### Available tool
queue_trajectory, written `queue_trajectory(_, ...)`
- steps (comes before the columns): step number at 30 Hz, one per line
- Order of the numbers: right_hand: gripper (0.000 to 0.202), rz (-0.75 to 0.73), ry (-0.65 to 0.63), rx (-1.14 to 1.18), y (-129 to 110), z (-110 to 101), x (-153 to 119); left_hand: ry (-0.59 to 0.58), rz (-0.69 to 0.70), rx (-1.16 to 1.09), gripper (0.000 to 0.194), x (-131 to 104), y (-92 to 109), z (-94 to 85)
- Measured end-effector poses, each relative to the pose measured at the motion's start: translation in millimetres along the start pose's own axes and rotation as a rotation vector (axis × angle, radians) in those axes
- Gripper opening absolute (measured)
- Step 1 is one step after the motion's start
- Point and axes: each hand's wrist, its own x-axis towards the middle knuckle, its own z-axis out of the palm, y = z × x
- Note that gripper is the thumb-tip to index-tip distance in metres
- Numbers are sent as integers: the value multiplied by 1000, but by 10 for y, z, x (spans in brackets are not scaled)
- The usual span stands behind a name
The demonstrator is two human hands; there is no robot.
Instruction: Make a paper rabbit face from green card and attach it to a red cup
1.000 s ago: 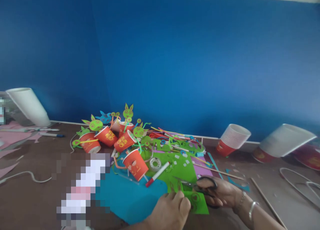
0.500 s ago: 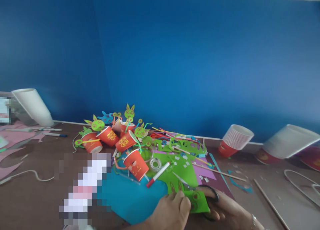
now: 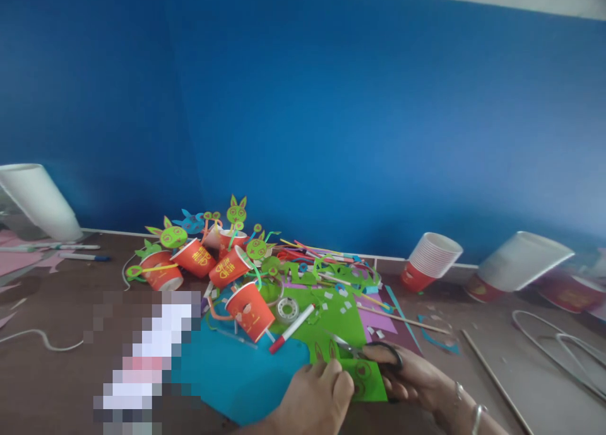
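My left hand (image 3: pixel 318 394) is closed on a piece of green paper (image 3: pixel 372 384) with a rabbit face and ears drawn on it in red. In my right hand (image 3: pixel 416 378) is a pair of scissors (image 3: pixel 386 354) with dark handles. The blades point up and left, right by the ears of the drawing; part of them is hidden by the paper. Beneath lies a blue sheet (image 3: pixel 246 375). A marker with a red cap (image 3: pixel 292 329) and a roll of tape (image 3: pixel 287 309) rest just beyond my hands.
Red paper cups (image 3: pixel 250 312) with straws and rabbit cutouts (image 3: pixel 237 211) crowd the back left. Cup stacks (image 3: pixel 430 258) lean by the blue wall (image 3: pixel 341 138). A wooden stick (image 3: pixel 495 379) and a white cable (image 3: pixel 558 346) lie to the right. Paper scraps litter the green sheet (image 3: pixel 343 318).
The view has swung slightly right, so everything sits further left. My right hand with the scissors shows a little more of the wrist; both hands keep their hold.
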Motion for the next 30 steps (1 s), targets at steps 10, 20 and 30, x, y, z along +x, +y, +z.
queue_trajectory(10, 40, 186, -298, -323, -540, -315, 96, 307, 46, 106, 10, 25, 31, 47)
queue_trajectory(20, 45, 199, -488, -448, -713, -375, 237, 326, 52, 149, 16, 38, 52, 119)
queue_trajectory(30, 38, 293, -558, -599, -1012, -313, 338, 342, 52, 172, 19, 45, 70, 122)
